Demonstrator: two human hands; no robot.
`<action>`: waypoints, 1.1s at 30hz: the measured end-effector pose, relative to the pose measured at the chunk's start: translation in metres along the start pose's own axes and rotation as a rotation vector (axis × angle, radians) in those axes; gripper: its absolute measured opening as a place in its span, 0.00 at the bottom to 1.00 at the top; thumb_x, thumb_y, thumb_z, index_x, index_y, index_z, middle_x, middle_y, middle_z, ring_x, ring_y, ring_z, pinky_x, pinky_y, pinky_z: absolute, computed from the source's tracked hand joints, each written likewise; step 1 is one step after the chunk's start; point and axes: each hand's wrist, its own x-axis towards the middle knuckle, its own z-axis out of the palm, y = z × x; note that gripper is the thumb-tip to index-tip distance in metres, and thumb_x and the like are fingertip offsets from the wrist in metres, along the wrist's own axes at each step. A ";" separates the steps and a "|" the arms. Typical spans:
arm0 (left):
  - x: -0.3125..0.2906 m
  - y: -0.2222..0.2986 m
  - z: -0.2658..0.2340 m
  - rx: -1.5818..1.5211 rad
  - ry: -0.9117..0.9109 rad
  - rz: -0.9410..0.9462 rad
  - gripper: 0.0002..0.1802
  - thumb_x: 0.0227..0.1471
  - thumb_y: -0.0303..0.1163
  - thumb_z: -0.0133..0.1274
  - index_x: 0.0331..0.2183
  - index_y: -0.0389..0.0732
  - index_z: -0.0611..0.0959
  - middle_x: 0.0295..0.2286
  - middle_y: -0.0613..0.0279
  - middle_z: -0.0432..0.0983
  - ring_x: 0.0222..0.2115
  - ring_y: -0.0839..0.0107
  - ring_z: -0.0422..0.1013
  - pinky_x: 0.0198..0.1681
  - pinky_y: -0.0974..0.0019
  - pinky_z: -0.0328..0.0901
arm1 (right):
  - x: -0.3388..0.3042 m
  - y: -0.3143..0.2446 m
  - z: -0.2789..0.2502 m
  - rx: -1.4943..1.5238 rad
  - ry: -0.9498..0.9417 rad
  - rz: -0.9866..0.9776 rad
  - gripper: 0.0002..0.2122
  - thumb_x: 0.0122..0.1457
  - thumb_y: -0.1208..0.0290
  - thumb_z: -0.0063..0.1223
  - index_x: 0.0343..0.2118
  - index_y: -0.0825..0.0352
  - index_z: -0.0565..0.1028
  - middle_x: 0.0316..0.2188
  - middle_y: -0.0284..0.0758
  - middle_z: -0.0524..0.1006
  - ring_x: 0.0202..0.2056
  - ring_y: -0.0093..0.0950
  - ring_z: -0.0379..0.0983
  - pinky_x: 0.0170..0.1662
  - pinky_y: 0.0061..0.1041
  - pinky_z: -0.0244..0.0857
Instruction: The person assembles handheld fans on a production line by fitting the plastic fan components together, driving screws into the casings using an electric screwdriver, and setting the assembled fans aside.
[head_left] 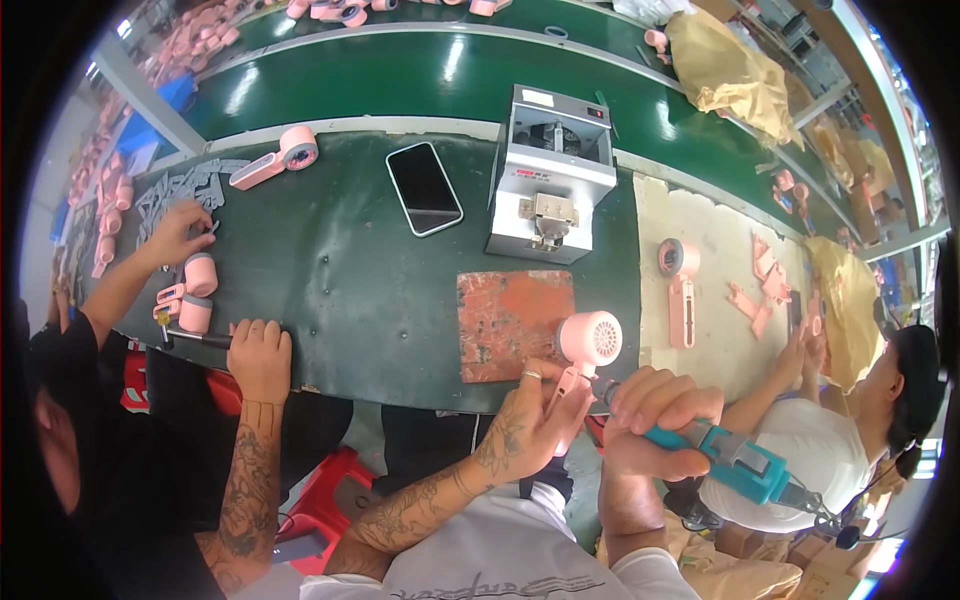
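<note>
My left hand [530,425] is closed around the handle of a pink handheld fan [590,340], whose round grilled head points up and slightly right. My right hand [655,415] grips a teal electric screwdriver [735,462]. The driver's tip is at the fan's handle, close to my left fingers; whether it touches a screw is hidden. Beneath and left of the fan lies a worn red square pad [510,325]. A silver screw feeder [550,190] stands beyond the pad. To the right, another pink fan [682,290] rests on a cardboard sheet [655,220].
A phone [425,188] lies left of the feeder. At left, a co-worker's hand holds a hammer [205,339] beside pink fan parts [200,275] and grey strips [185,190]. Another co-worker sits at right near pink shell pieces [765,285]. A green conveyor [350,80] runs behind.
</note>
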 end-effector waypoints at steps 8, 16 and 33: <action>0.003 -0.001 -0.007 -0.410 0.025 -0.112 0.15 0.71 0.37 0.45 0.49 0.38 0.64 0.41 0.47 0.79 0.30 0.70 0.77 0.34 0.67 0.74 | 0.037 0.029 0.006 0.006 0.062 -0.093 0.34 0.60 0.28 0.44 0.40 0.63 0.71 0.17 0.28 0.66 0.18 0.24 0.63 0.23 0.25 0.59; -0.011 0.006 -0.008 -0.473 -0.001 -0.134 0.20 0.73 0.44 0.33 0.51 0.37 0.69 0.42 0.46 0.79 0.30 0.68 0.77 0.35 0.66 0.74 | 0.164 0.076 0.031 -0.391 0.076 -0.338 0.29 0.67 0.41 0.47 0.46 0.70 0.73 0.34 0.40 0.80 0.37 0.30 0.78 0.44 0.31 0.73; -0.003 -0.004 -0.006 -0.863 0.002 -0.077 0.28 0.72 0.48 0.38 0.62 0.37 0.66 0.60 0.43 0.67 0.58 0.56 0.70 0.63 0.51 0.64 | 0.068 0.067 -0.049 -0.024 0.104 0.290 0.38 0.65 0.32 0.38 0.58 0.67 0.65 0.53 0.44 0.71 0.39 0.33 0.73 0.44 0.35 0.67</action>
